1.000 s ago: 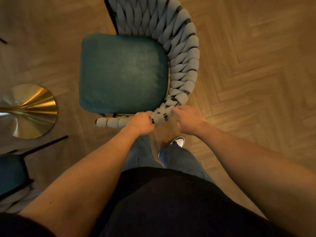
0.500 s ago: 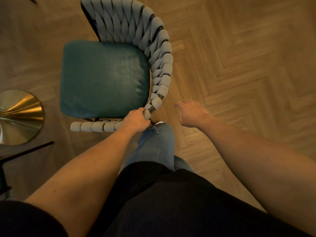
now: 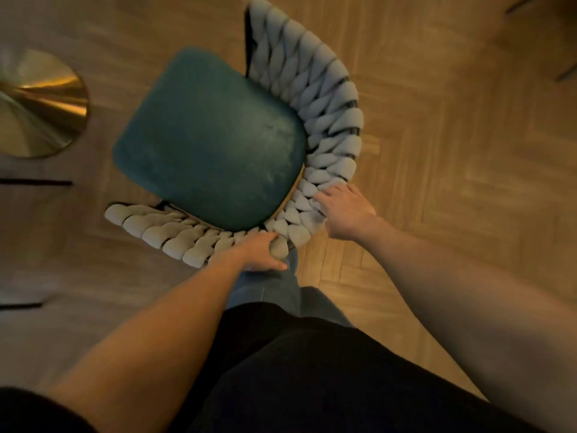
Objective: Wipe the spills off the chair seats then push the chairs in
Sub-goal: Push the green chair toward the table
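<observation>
At the bottom of the frame the person's dark top fills the lower centre, with blue jeans showing just above it. Both bare forearms reach up from the lower corners toward the middle.

The left hand [image 3: 260, 253] sits just below centre. Its grip is closed around the braided grey backrest [image 3: 324, 126] at the nearest point of the curve, fingers over the top and thumb underneath a rounded padded strand. The right hand [image 3: 345, 210], right of centre, lies on the same backrest a little further round the curve; its fingers are spread and pressed against the braid, and whether they curl round a strand cannot be told.

The chair [image 3: 212, 145] occupies the centre of the frame, turned at an angle so its open front faces the upper left. The teal velvet seat [image 3: 206, 142] has a faint pale sheen near its right edge, beside the backrest; whether that is a spill or only light on the fabric is unclear. The braided backrest wraps round the seat from the lower left, along the bottom, and up the right side to the top centre.

Beyond, the herringbone wooden floor [image 3: 452, 151] spreads over the right half. At the far left edge stands a round brass pedestal base [image 3: 43, 104], well apart from the chair, with thin dark chair legs [image 3: 37, 182] below it.
</observation>
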Demonstrator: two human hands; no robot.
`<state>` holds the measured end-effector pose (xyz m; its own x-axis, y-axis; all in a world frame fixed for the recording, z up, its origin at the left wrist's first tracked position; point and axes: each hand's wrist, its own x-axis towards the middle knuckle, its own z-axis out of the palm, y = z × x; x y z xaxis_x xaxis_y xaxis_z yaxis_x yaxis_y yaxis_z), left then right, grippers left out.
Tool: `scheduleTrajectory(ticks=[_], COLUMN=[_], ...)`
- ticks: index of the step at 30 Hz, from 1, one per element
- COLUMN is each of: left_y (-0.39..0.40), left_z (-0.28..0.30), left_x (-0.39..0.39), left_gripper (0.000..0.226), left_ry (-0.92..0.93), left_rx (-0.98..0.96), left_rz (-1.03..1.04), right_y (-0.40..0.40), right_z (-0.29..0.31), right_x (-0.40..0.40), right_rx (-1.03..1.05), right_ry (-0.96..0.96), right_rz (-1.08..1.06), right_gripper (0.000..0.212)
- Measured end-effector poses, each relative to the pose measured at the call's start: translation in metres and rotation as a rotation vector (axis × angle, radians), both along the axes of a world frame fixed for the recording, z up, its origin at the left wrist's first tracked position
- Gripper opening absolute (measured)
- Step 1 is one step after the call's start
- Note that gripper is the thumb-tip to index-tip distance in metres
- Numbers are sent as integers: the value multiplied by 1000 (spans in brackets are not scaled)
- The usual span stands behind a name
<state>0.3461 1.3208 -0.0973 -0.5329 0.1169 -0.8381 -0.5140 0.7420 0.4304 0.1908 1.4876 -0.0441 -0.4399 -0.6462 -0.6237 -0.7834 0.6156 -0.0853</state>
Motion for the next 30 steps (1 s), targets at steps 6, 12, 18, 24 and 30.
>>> scheduleTrajectory(ticks=[6,12,18,24,30], left_y=[21,38,63,79,93], left_z=[-11,-5,2,-2,-2], left_x=[3,-6,-22,-33,-64], left_gripper=[97,87,55,52,44], left_ry=[-40,-97,-121,-142,-115], left_rx=[-138,-260,-445,-540,-549], left_rz=[45,98,243,342,415], right_y=[-14,-24,-27,-26,-29], right_z=[-16,-35,-39,-46,-44], right_x=[-51,-82,-113,-130,-165], right_rx=[150,295,285,268,257], right_ry=[-33,-29,7,-5,31], right_rz=[310,559,777,863,929], right_gripper=[57,54,43,44,47])
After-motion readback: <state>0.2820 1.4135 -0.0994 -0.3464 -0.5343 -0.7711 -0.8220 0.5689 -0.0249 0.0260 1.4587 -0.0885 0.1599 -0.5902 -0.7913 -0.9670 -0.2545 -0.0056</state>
